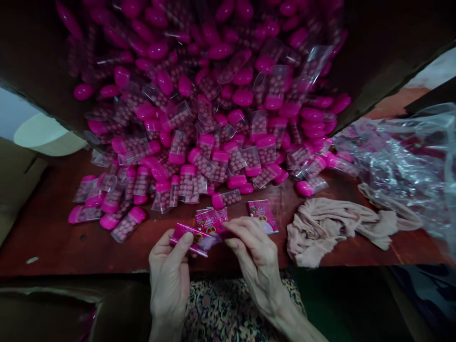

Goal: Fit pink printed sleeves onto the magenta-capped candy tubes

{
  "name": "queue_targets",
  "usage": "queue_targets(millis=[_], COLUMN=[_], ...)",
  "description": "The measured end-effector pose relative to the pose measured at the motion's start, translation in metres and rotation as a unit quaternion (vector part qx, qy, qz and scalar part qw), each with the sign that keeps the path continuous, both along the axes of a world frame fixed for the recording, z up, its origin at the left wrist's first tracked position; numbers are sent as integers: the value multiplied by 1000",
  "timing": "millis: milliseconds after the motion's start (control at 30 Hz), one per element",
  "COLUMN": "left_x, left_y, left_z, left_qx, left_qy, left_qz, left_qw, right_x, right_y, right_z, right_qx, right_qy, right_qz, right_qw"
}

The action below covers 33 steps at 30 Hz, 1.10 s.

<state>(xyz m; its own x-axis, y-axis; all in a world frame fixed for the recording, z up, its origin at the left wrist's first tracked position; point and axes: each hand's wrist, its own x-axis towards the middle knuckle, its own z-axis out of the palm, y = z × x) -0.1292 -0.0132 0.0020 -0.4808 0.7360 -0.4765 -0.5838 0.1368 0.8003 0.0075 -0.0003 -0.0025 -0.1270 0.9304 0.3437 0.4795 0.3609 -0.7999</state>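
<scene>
My left hand point(169, 270) is closed on a pink printed plastic label point(187, 240), thumb on top, the label tilted down to the right. Just right of its loose end is my right hand point(254, 261), its thumb and fingertips slightly apart, with nothing clear between them. Beneath and behind the held label lies a small stack of the same pink labels point(212, 218) on the table. A second stack of labels point(262, 213) sits behind my right hand. Clear tubes with bright pink caps and pale pink balls, such as this candy tube point(128, 224), lie in front of a large heap.
The heap of capped tubes point(206, 114) spills from a dark box onto the red-brown table point(46, 237). A crumpled beige cloth point(320, 228) lies right of my hands, beside a clear plastic bag point(409, 156). A pale round container point(46, 135) stands at the left.
</scene>
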Motion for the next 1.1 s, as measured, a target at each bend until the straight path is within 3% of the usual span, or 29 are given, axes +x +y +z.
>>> queue_targets(millis=[100,233,467,867,967,1100], left_x=[-13,-23,-18,-9,-9,-7], left_y=[1,3,3,4,4,5], left_z=[-3,-8,-10,-7,-7,-7], left_qx=[-7,-12,-5,-7,-8,-15], left_qy=[15,16,-1,-14,-14,-17], left_qz=[73,104,81,46,49,40], left_qw=[997,994,997,999,999,999], right_x=[-4,-10,-6,0,3,3], right_y=[3,-1,-5,-2,7,33], right_z=[-16,-34,-35,-31,-28,-23], right_qx=[19,57,29,63,93,72], right_qy=[-125,-252,-179,-82,-109,-248], right_qz=[-19,5,3,-17,-47,-64], right_qw=[992,966,983,995,989,964])
